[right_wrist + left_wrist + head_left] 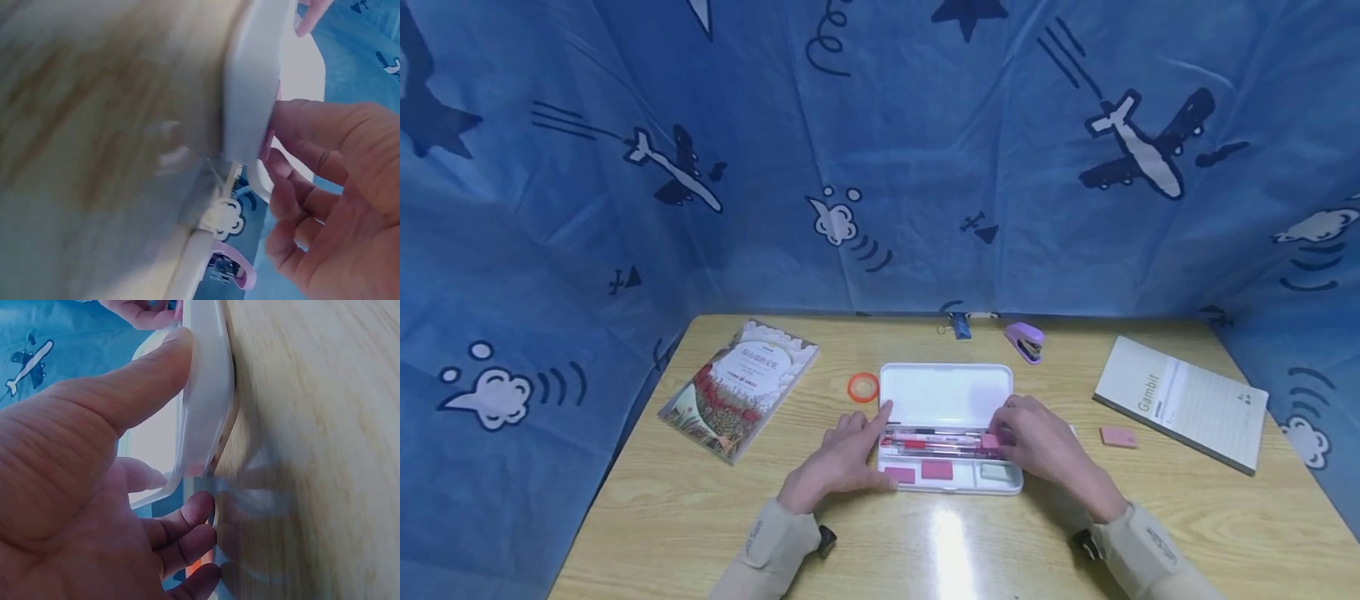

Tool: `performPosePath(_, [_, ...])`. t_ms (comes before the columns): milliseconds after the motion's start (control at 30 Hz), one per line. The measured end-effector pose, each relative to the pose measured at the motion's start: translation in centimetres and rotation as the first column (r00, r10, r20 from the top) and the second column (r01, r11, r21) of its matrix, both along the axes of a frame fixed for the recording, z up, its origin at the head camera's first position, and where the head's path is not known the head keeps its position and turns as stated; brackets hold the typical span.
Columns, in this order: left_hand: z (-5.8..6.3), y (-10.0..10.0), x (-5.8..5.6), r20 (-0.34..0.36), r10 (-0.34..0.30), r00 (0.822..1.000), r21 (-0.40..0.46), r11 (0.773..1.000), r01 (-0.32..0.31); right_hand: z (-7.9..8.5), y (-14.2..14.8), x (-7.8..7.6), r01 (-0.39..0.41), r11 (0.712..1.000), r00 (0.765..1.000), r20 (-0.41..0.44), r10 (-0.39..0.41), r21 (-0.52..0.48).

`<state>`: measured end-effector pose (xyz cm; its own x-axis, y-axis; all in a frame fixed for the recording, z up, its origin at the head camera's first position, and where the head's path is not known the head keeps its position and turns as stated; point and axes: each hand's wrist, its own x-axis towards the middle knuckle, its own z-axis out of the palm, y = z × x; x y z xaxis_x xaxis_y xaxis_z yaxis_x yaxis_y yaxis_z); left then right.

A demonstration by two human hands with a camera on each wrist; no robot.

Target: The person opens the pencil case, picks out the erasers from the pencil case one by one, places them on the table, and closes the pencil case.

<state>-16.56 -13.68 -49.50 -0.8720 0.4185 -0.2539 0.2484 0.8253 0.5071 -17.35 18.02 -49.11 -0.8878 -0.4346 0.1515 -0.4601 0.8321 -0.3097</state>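
Head: white case (947,398) (pens (915,445) inside)

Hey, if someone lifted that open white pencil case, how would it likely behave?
The white pencil case should stay stiff, since its walls look like smooth, moulded plastic. Its lid stands open, so it may swing or unbalance the lift. The pens and pink erasers lie uncovered inside and might slide if it tilts.

The eraser (990,440) is pink, pencil case (946,395) white, cloth (910,142) airplane-patterned blue.
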Motion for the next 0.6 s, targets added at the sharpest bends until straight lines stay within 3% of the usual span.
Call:
performPosePath(300, [0.1,0.0,-0.1,0.012,0.008,1.000,-0.007,1.000,-0.008,1.8,1.2,0.8,0.009,0.995,1.000,0.029,-0.006,-0.104])
performPosePath(500, [-0.2,0.0,-0.1,0.015,0.009,1.000,-0.018,1.000,-0.008,1.6,3.5,2.1,0.004,0.986,0.999,-0.035,-0.010,-0.164])
performPosePath(600, [-0.2,0.1,0.0,0.018,0.012,1.000,-0.018,1.000,-0.012,1.4,4.7,2.8,0.031,0.986,0.999,-0.016,-0.034,-0.161])
